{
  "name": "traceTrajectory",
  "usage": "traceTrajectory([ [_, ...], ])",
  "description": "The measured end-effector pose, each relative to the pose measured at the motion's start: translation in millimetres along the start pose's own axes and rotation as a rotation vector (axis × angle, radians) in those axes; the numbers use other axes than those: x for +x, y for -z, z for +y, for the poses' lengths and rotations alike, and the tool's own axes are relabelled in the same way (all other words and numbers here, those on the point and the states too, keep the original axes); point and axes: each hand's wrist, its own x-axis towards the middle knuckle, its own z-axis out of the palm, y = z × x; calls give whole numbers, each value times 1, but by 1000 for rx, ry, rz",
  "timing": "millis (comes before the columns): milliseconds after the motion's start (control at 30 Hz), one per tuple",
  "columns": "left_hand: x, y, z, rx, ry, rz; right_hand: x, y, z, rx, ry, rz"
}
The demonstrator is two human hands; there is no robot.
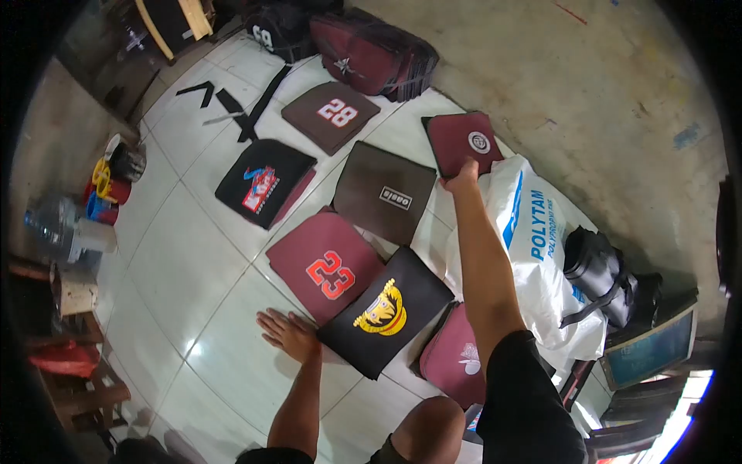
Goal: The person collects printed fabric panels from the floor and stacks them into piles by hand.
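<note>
My left hand (287,334) lies flat on the tiled floor with its fingers spread, holding nothing, beside the corner of a black panel (417,290) with a yellow cartoon face. At the end of my outstretched arm, my right hand (464,176) grips the lower edge of a maroon panel (456,131) bearing a round white emblem; the thumb is on top and the other fingers are mostly hidden. Between the hands lie a maroon panel (297,247) marked 23 and a dark brown panel (363,178) marked Oasis. A pink-maroon panel (444,356) is partly behind my right arm.
Farther off are a brown panel (305,112) marked 28, a black panel (232,182) and a tied maroon stack (363,50). Black strips (267,100) lie at far left. A white POLYTAM sack (518,220) and black bag (599,267) stand right; tubs (127,166) line the left.
</note>
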Motion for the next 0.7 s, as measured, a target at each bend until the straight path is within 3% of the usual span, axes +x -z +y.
traceTrajectory([
  [133, 0, -7, -3, 36, 15, 25, 29, -10, 9, 115, 165, -142],
  [200, 1, -5, 0, 41, 15, 8, -14, -27, 0, -74, 14, 252],
  [233, 2, -4, 2, 31, 23, 8, 35, -17, 15, -53, 74, 157],
  [367, 1, -8, -2, 49, 0, 49, 37, -15, 12, -4, 135, 208],
  [467, 2, -4, 0, 44, -5, 53, 25, -20, -1, -294, 77, -39],
  [533, -1, 2, 1, 9, -15, 14, 35, -33, -5, -178, -90, 289],
  [633, 0, -2, 2, 64, 0, 50, 93, -1, 11, -329, 117, 118],
  [667, -1, -5, -1, 66, -11, 57, 73, -9, 4, -323, 124, 107],
  [700, 0, -8, -4, 71, -22, 66, 38, -20, -6, -113, 26, 177],
])
